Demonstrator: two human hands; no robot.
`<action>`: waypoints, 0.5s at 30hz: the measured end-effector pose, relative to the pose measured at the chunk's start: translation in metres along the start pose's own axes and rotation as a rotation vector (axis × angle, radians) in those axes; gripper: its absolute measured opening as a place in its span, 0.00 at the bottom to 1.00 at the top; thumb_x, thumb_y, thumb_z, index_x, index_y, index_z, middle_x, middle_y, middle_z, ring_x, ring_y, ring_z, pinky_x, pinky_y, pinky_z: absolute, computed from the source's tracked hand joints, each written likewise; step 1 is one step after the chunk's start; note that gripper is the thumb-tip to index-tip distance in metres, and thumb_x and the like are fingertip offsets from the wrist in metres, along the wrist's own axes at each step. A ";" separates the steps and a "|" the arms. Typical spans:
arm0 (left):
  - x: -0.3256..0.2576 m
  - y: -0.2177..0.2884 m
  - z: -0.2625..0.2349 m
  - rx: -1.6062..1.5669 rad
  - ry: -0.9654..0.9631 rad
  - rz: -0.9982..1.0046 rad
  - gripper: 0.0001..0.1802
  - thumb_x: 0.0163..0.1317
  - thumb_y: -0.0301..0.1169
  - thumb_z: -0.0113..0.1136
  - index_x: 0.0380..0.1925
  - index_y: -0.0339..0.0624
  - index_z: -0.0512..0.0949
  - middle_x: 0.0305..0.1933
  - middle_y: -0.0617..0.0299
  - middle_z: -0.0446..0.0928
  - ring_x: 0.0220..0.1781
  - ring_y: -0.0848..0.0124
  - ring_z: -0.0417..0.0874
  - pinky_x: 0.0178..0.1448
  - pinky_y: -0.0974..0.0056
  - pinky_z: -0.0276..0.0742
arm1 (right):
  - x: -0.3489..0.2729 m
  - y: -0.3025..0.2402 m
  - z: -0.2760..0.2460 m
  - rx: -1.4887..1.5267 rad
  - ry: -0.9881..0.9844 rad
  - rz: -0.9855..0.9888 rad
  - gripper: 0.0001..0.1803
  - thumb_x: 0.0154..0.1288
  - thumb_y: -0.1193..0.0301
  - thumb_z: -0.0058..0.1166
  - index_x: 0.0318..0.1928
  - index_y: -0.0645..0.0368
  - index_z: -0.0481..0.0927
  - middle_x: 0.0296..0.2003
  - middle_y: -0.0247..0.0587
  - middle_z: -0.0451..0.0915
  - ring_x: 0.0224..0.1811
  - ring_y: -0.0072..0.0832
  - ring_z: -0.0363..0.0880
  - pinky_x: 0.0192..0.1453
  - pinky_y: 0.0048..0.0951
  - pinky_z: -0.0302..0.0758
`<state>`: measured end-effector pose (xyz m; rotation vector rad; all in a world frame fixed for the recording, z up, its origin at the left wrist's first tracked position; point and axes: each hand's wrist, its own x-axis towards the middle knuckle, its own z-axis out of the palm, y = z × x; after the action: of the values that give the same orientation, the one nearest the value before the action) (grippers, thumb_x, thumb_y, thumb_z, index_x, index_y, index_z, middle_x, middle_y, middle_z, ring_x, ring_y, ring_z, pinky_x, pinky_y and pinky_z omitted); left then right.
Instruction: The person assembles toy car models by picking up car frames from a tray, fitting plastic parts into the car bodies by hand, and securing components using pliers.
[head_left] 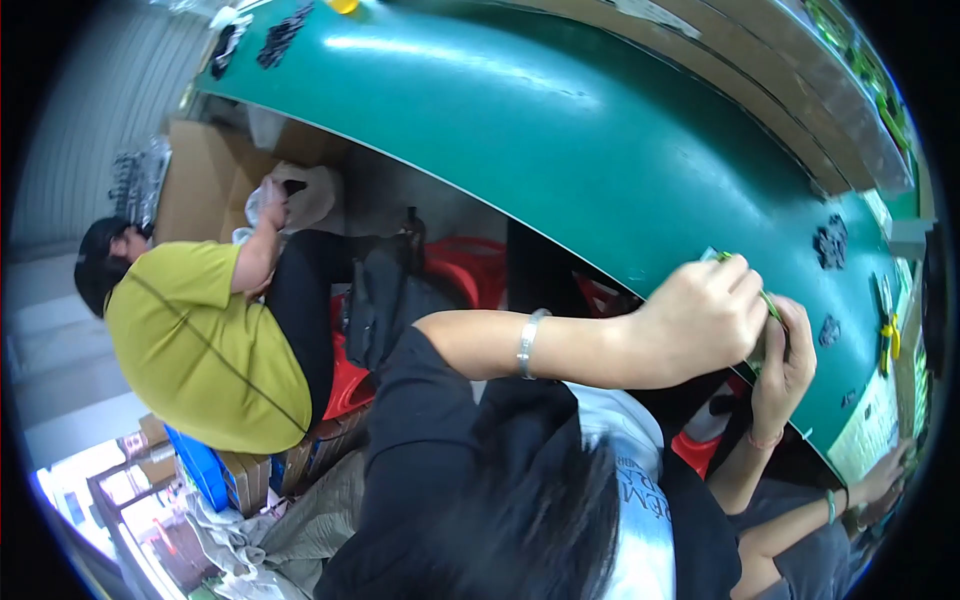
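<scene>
A: Where are the person's own hands?

B: Both are at the right, at the near edge of the green tabletop (560, 130). The left hand (705, 315) reaches across from the lower middle, a silver bracelet (527, 343) on its wrist. The right hand (785, 360) comes up from below, just beside it and touching it.

A: What are they holding?

B: A small green piece (722, 257), thin and partly hidden. The left grip is pressed together around its top end, fingers curled over the tabletop's edge. The right grip is closed on the lower part, where a green strip shows between the two hands. It may be one clip or a strip; I cannot tell which.

A: Anything near them on the tabletop?

B: Dark clumps (830, 243) of small parts lie just beyond the hands, more at the far left end. A yellow tool (889, 330) lies further right.

A: Other people?

B: One in a yellow shirt (195, 340) sits at the left, well apart, arm raised toward a white bag (305, 195) by a cardboard box (195, 180). At the lower right, another person's hand (885, 478) with a green wristband rests at the tabletop's edge. Red stools (465, 265) show under the tabletop.
</scene>
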<state>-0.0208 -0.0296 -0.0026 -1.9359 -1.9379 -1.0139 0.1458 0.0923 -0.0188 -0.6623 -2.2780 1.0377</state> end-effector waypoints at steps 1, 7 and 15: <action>0.002 0.000 -0.002 -0.020 -0.039 -0.002 0.05 0.51 0.29 0.63 0.24 0.41 0.76 0.30 0.57 0.75 0.37 0.62 0.81 0.38 0.62 0.79 | 0.000 -0.001 -0.002 0.033 -0.006 0.072 0.09 0.74 0.84 0.52 0.49 0.70 0.83 0.46 0.48 0.85 0.49 0.36 0.84 0.58 0.31 0.77; 0.005 -0.013 -0.015 -0.015 -0.141 -0.149 0.08 0.53 0.26 0.73 0.31 0.42 0.82 0.33 0.61 0.82 0.36 0.62 0.84 0.38 0.58 0.81 | 0.023 -0.001 0.011 0.203 -0.096 0.019 0.10 0.73 0.83 0.52 0.49 0.67 0.85 0.43 0.48 0.86 0.45 0.37 0.86 0.53 0.30 0.80; 0.022 -0.008 -0.004 -0.047 -0.197 -0.129 0.06 0.57 0.25 0.71 0.30 0.42 0.81 0.28 0.60 0.80 0.32 0.61 0.84 0.33 0.57 0.79 | 0.020 0.009 0.005 0.227 -0.033 0.015 0.08 0.72 0.79 0.56 0.46 0.66 0.86 0.41 0.47 0.86 0.42 0.39 0.86 0.48 0.32 0.81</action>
<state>-0.0322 -0.0135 0.0105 -2.0272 -2.1884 -0.9398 0.1299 0.1070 -0.0229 -0.5717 -2.1432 1.2990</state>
